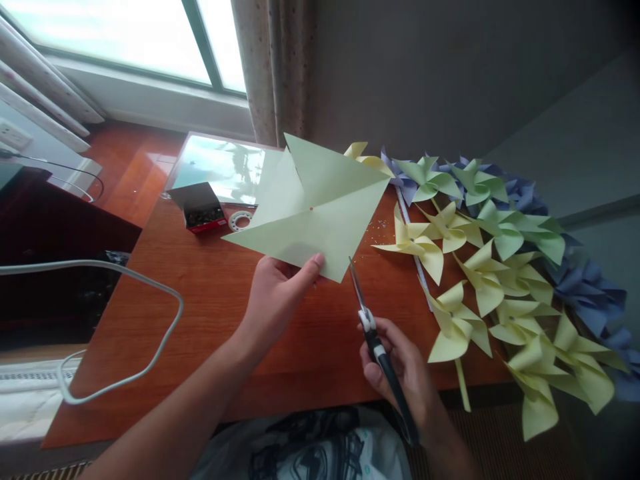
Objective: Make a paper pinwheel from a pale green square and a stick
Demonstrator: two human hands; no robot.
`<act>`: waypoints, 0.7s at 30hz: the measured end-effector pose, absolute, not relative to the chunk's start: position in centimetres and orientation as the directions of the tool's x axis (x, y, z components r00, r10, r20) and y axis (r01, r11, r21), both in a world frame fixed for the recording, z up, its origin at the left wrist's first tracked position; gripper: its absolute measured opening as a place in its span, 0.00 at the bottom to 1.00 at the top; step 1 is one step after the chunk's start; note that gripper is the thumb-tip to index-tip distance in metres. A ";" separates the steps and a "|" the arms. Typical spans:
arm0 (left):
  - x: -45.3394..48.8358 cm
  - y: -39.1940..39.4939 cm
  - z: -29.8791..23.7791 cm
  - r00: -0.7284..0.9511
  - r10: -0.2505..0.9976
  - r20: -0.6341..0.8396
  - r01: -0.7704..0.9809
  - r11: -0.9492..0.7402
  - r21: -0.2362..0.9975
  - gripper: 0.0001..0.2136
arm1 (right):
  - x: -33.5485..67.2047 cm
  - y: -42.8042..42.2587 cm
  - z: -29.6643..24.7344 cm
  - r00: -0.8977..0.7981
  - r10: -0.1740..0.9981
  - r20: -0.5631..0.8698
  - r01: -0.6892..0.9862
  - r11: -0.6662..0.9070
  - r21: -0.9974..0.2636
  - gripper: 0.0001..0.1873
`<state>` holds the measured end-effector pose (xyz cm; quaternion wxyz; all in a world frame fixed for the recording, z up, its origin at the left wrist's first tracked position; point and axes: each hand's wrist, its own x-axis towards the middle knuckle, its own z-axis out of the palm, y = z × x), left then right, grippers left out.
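A pale green sheet of paper (330, 227) is pinched by its near edge in my left hand (287, 287), thumb on top. Slits run inward from some of its corners, and a small reddish dot marks its middle. My right hand (400, 367) grips a pair of scissors (373, 327) with dark handles. Their blades point up toward the sheet's near right corner, close beside it. From this angle I cannot tell whether they touch the paper.
Finished paper pinwheels, yellow (455, 320), green (477, 183) and purple (590, 287), cover the table's right side. Behind the sheet lie an opened small box (204, 213), a white tape roll (241, 221) and a glossy clear packet (220, 167). A white cable (173, 320) loops over the left edge.
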<state>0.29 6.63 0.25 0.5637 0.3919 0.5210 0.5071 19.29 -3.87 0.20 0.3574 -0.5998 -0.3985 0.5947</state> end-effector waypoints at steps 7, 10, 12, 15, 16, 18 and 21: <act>0.5 6.7 0.5 -0.048 0.983 -0.178 -0.097 0.172 0.980 0.10 | 18.7 -3.1 0.8 -0.127 0.848 -0.514 0.022 -0.516 -0.856 0.28; 0.6 6.7 0.5 -0.017 0.981 -0.191 -0.114 0.188 0.976 0.08 | 18.6 -2.8 0.8 -0.167 0.835 -0.524 -0.012 -0.533 -0.846 0.29; 0.6 6.7 0.5 -0.004 0.981 -0.192 -0.117 0.190 0.975 0.08 | 18.6 -2.7 0.8 -0.191 0.834 -0.517 -0.034 -0.532 -0.846 0.30; 0.7 6.7 0.6 0.006 0.982 -0.189 -0.117 0.189 0.975 0.08 | 18.6 -2.6 0.8 -0.213 0.838 -0.502 -0.045 -0.522 -0.852 0.31; 0.7 6.8 0.6 0.007 0.982 -0.187 -0.115 0.186 0.976 0.08 | 18.6 -2.6 0.8 -0.218 0.840 -0.497 -0.044 -0.517 -0.855 0.31; 0.7 6.8 0.7 0.009 0.983 -0.182 -0.117 0.182 0.976 0.08 | 18.6 -2.5 0.7 -0.223 0.842 -0.492 -0.040 -0.512 -0.858 0.32; 0.7 6.9 0.8 0.012 0.983 -0.182 -0.128 0.182 0.975 0.08 | 18.6 -2.6 0.4 -0.231 0.839 -0.493 -0.046 -0.515 -0.856 0.34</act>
